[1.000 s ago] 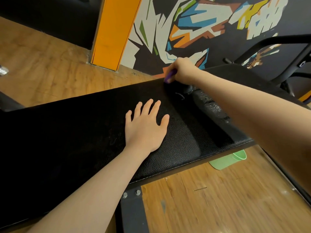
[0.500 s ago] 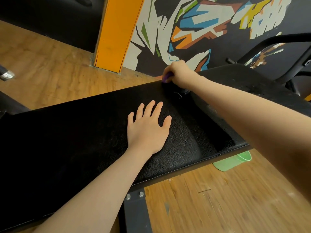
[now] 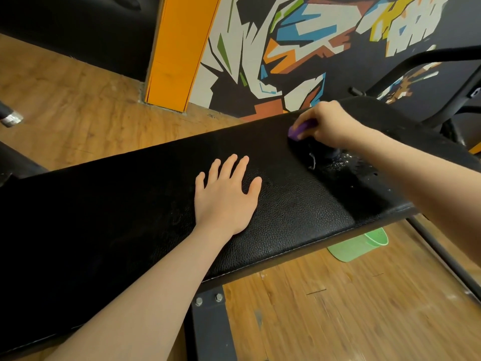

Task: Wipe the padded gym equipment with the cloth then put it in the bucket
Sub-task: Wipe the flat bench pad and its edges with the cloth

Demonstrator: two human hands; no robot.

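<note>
Right grip (image 3: pixel 329 125) clutches the purple cloth (image 3: pixel 299 130), which pokes out at 9 o'clock, while left grip (image 3: pixel 226 196) lies flat, fingers spread, on the pad (image 3: pixel 130 204).

The left hand (image 3: pixel 225 196) lies flat on the middle of the padded bench (image 3: pixel 104 204); the right hand (image 3: pixel 330 125) holds the cloth (image 3: pixel 299 130) at the bench's far edge. The bucket (image 3: pixel 360 244) sits on the floor (image 3: pixel 351 308) under the near edge (partly hidden).

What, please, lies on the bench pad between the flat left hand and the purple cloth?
Only bare black pad, head view: the left hand rests apart from the purple cloth gripped by the right hand.
</note>
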